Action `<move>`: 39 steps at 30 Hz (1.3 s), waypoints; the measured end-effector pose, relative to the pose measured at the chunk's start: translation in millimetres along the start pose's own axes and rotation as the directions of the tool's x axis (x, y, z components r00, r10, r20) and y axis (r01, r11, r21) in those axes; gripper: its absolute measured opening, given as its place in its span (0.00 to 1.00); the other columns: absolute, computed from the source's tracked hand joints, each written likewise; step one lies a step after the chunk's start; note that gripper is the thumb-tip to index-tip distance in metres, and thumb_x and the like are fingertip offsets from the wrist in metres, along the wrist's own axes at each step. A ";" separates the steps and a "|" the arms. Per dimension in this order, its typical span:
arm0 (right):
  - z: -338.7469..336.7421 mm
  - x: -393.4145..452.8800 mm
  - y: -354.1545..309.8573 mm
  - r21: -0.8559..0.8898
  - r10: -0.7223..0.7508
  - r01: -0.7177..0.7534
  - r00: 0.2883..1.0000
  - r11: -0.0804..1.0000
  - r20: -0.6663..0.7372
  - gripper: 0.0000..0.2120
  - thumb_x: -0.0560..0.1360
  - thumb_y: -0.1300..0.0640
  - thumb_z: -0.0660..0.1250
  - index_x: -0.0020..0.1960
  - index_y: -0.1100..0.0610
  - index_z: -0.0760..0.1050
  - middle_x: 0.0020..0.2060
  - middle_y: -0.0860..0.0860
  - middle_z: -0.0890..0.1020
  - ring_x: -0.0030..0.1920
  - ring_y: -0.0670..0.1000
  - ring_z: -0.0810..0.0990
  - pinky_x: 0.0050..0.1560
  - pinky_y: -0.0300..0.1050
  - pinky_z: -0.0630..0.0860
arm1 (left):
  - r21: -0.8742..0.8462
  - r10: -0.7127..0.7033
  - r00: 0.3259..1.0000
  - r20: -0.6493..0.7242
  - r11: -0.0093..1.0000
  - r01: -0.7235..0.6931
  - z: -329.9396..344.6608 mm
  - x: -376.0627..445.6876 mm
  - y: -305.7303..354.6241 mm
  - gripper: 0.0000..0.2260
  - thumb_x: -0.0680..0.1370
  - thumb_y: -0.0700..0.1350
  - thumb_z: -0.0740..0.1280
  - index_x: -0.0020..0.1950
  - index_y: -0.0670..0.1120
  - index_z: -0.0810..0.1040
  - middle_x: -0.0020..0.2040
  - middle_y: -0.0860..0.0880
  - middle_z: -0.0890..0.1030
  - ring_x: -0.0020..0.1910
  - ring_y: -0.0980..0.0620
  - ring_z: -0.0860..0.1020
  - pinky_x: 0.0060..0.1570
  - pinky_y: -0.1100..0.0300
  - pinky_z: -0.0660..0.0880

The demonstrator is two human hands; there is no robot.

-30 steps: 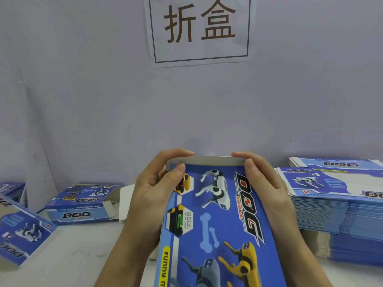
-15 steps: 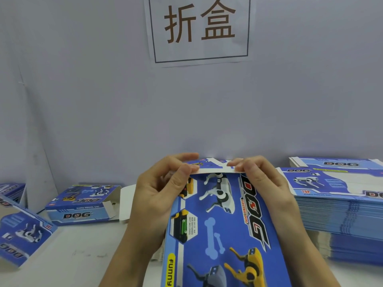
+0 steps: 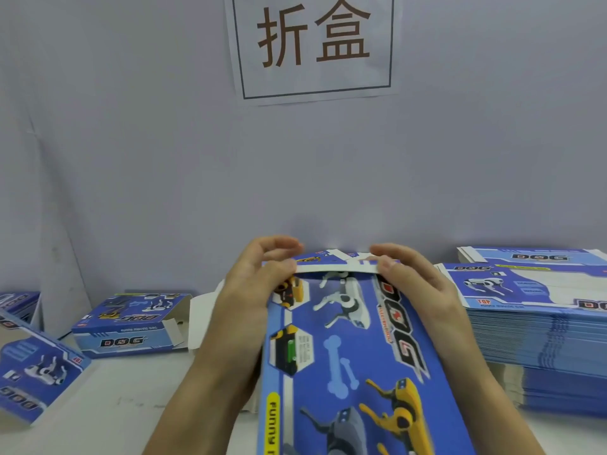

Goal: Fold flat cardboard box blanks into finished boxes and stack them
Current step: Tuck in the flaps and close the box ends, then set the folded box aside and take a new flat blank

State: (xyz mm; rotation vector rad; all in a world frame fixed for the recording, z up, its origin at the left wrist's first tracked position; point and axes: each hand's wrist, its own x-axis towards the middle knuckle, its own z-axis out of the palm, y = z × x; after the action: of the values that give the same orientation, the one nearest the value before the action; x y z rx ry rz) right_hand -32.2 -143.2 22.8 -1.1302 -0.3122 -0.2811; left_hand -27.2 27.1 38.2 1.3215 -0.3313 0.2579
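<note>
i have the blue box blank up in front of me, its long printed face tilted toward me, the far end highest. my left hand grips its left edge near the top, thumb curled onto the white end flap and pinching it down against the printed panel. my right hand does the same on the right edge — thumb on the flap's corner, fingers curved over the top behind it. the flap is bent toward me, lying as a narrow white strip across the top of the panel (how far it is tucked in i cannot tell).

to my right a tall stack of flat blanks sits on the white table, close beside my right wrist. to my left lies a folded box with one end flap open, and nearer the left edge another folded box tilted on its side — both well apart from my hands. on the grey wall above hangs a paper sign with two large brown characters.
</note>
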 end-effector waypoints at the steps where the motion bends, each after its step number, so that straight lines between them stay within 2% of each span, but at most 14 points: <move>1: -5.2 2.0 -0.5 0.004 -0.031 0.032 0.998 0.999 -0.057 0.07 0.72 0.57 0.67 0.48 0.57 0.81 0.33 0.51 0.85 0.29 0.46 0.83 0.27 0.35 0.77 | 0.065 -0.016 1.000 0.003 0.998 0.016 2.5 3.2 -3.6 0.09 0.75 0.41 0.67 0.54 0.49 0.76 0.44 0.52 0.84 0.36 0.61 0.83 0.35 0.66 0.78; 4: -25.9 5.2 -6.0 -0.080 -0.168 0.154 0.959 0.985 -0.229 0.09 0.81 0.60 0.61 0.52 0.56 0.80 0.36 0.42 0.84 0.32 0.36 0.81 0.32 0.26 0.74 | 0.306 -0.164 0.972 0.170 0.946 0.106 -14.0 -3.7 -12.0 0.22 0.76 0.45 0.74 0.66 0.51 0.69 0.50 0.55 0.78 0.37 0.72 0.80 0.35 0.75 0.73; 6: -38.0 2.9 -8.4 -0.093 -0.231 0.212 0.926 0.973 -0.299 0.11 0.83 0.61 0.57 0.58 0.57 0.78 0.34 0.39 0.84 0.28 0.36 0.80 0.28 0.27 0.73 | 0.456 -0.432 0.822 0.371 0.856 0.244 -22.2 -7.8 -5.2 0.36 0.67 0.55 0.78 0.72 0.58 0.66 0.55 0.56 0.83 0.50 0.63 0.83 0.42 0.69 0.78; 8: -48.4 2.6 -5.7 -0.081 -0.253 0.240 0.904 0.968 -0.345 0.16 0.83 0.66 0.56 0.63 0.57 0.78 0.36 0.41 0.85 0.29 0.39 0.80 0.30 0.31 0.75 | 0.518 -0.450 0.770 0.452 0.835 0.184 -33.1 -17.1 1.0 0.37 0.60 0.60 0.79 0.68 0.64 0.71 0.56 0.58 0.84 0.55 0.55 0.83 0.50 0.61 0.80; 12: -58.3 13.1 5.2 0.173 0.005 0.050 0.952 0.984 -0.306 0.16 0.82 0.51 0.58 0.65 0.48 0.79 0.52 0.50 0.85 0.57 0.50 0.81 0.56 0.49 0.76 | 0.163 -0.054 0.995 0.089 0.986 0.039 -61.0 5.0 6.6 0.30 0.54 0.64 0.80 0.49 0.49 0.86 0.48 0.48 0.87 0.43 0.51 0.85 0.45 0.56 0.82; 13: -56.7 14.0 5.9 0.201 0.052 0.009 0.954 0.979 -0.294 0.16 0.81 0.49 0.58 0.64 0.47 0.80 0.56 0.53 0.83 0.60 0.54 0.79 0.59 0.54 0.74 | 0.053 0.069 0.992 -0.109 0.997 -0.063 -72.4 8.5 8.7 0.32 0.52 0.68 0.80 0.46 0.47 0.87 0.46 0.48 0.86 0.41 0.52 0.85 0.41 0.59 0.82; 15: -54.7 16.0 9.4 0.180 0.063 -0.011 0.956 0.984 -0.285 0.14 0.81 0.49 0.58 0.58 0.45 0.82 0.56 0.54 0.82 0.58 0.55 0.79 0.60 0.55 0.73 | 0.170 0.237 0.839 -0.491 0.970 -0.174 -96.6 11.4 7.4 0.42 0.49 0.77 0.75 0.48 0.45 0.83 0.47 0.45 0.84 0.45 0.51 0.84 0.46 0.57 0.81; 17: -52.0 17.3 15.6 0.124 0.035 0.000 0.959 0.992 -0.280 0.13 0.81 0.51 0.58 0.55 0.44 0.82 0.53 0.51 0.83 0.55 0.54 0.79 0.57 0.54 0.73 | 0.436 0.290 0.768 -0.571 0.900 -0.015 -103.5 10.3 -0.6 0.46 0.53 0.79 0.67 0.52 0.42 0.77 0.46 0.44 0.80 0.47 0.44 0.79 0.47 0.50 0.75; 19: -48.9 19.7 22.4 -0.032 -0.009 -0.001 0.953 0.999 -0.301 0.12 0.81 0.56 0.61 0.53 0.46 0.82 0.50 0.49 0.84 0.53 0.53 0.80 0.54 0.52 0.73 | 0.587 0.255 0.859 -0.444 0.807 0.064 -90.0 9.5 -15.1 0.42 0.61 0.78 0.67 0.57 0.43 0.77 0.46 0.50 0.79 0.45 0.46 0.75 0.45 0.53 0.72; 21: -46.0 21.8 29.8 -0.245 -0.081 0.004 0.948 0.969 -0.307 0.13 0.80 0.61 0.63 0.52 0.46 0.83 0.50 0.49 0.85 0.53 0.51 0.81 0.53 0.51 0.74 | 0.756 0.226 0.952 -0.204 0.654 0.007 -65.5 9.4 -31.8 0.36 0.67 0.72 0.66 0.69 0.54 0.74 0.66 0.59 0.75 0.65 0.51 0.73 0.63 0.65 0.69; 24: -40.6 21.9 40.5 -0.432 -0.111 -0.004 0.964 0.902 -0.241 0.13 0.79 0.62 0.65 0.50 0.46 0.83 0.46 0.47 0.86 0.51 0.51 0.83 0.53 0.51 0.77 | 0.978 0.124 0.990 0.061 0.192 -0.085 -37.4 9.6 -62.0 0.31 0.78 0.68 0.58 0.79 0.59 0.60 0.80 0.60 0.56 0.79 0.55 0.54 0.78 0.55 0.51; 27: -39.4 21.5 47.1 -0.556 -0.069 -0.062 0.975 0.829 -0.212 0.13 0.79 0.62 0.65 0.48 0.46 0.83 0.41 0.46 0.86 0.47 0.50 0.84 0.50 0.51 0.80 | 0.991 0.116 0.988 0.100 -0.103 -0.088 -32.2 12.2 -73.2 0.23 0.83 0.60 0.55 0.78 0.60 0.59 0.79 0.56 0.61 0.77 0.52 0.62 0.73 0.55 0.61; 32: -39.1 22.5 53.6 -0.617 0.032 -0.155 0.978 0.771 -0.206 0.10 0.79 0.61 0.66 0.46 0.49 0.82 0.38 0.47 0.86 0.37 0.46 0.85 0.44 0.47 0.82 | 0.982 0.143 0.983 0.119 -0.165 -0.094 -25.3 8.9 -60.0 0.20 0.82 0.63 0.56 0.74 0.61 0.66 0.66 0.56 0.75 0.60 0.52 0.75 0.47 0.58 0.69; 39: -38.9 24.2 58.3 -0.437 0.096 -0.192 0.968 0.879 -0.233 0.05 0.80 0.58 0.67 0.53 0.50 0.78 0.43 0.50 0.85 0.39 0.45 0.87 0.32 0.34 0.79 | 0.987 -0.052 0.991 0.120 -0.105 -0.125 -22.8 2.0 -41.5 0.19 0.81 0.64 0.56 0.67 0.58 0.73 0.66 0.54 0.76 0.49 0.55 0.69 0.44 0.61 0.67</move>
State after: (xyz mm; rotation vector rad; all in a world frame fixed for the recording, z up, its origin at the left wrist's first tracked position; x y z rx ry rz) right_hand 15.9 -157.0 -32.1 -1.5695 0.0306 -0.3454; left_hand -8.0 39.7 -3.3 2.9884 -0.2314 0.5410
